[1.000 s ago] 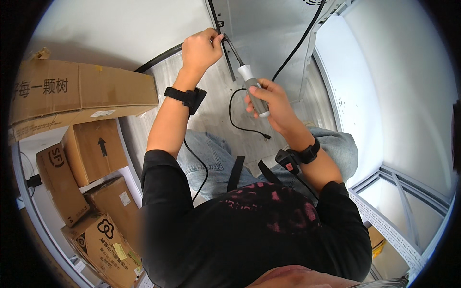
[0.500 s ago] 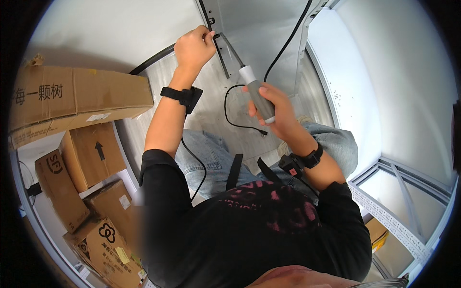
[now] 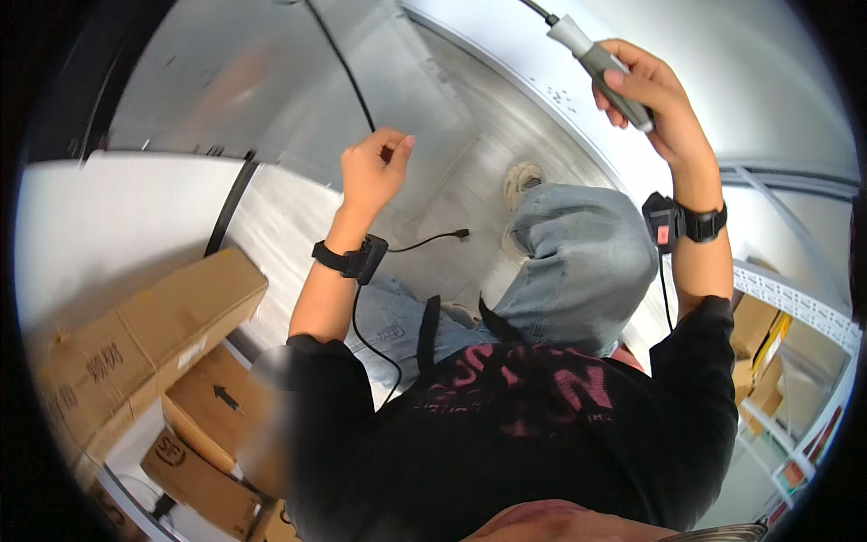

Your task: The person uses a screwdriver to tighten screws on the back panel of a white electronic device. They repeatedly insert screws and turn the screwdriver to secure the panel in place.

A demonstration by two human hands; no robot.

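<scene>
My left hand (image 3: 372, 172) is curled up with the fingertips pinched on a thin black cable (image 3: 341, 68) that runs up and away along the grey metal panel (image 3: 226, 81) above it. My right hand (image 3: 652, 95) is wrapped tight round the grey handle of a screwdriver-type tool (image 3: 596, 56), fingers closed all the way, with the pale collar end poking out past my thumb and a dark shaft sticking out toward the top edge. That tool sits high on the right, well apart from the cable hand.

Both wrists have black straps with little boxes on them, the left wrist unit (image 3: 361, 258) and the right wrist unit (image 3: 666, 224), each with a thin wire hanging down. A loose cable end (image 3: 442, 238) lies on the pale floor just beside my left wrist.

Below that are my jeans knee (image 3: 578, 262) and a light shoe (image 3: 521, 181). Cardboard boxes (image 3: 144, 334) are stacked on my left, and white shelving (image 3: 795, 298) with more boxes is off to the right.
</scene>
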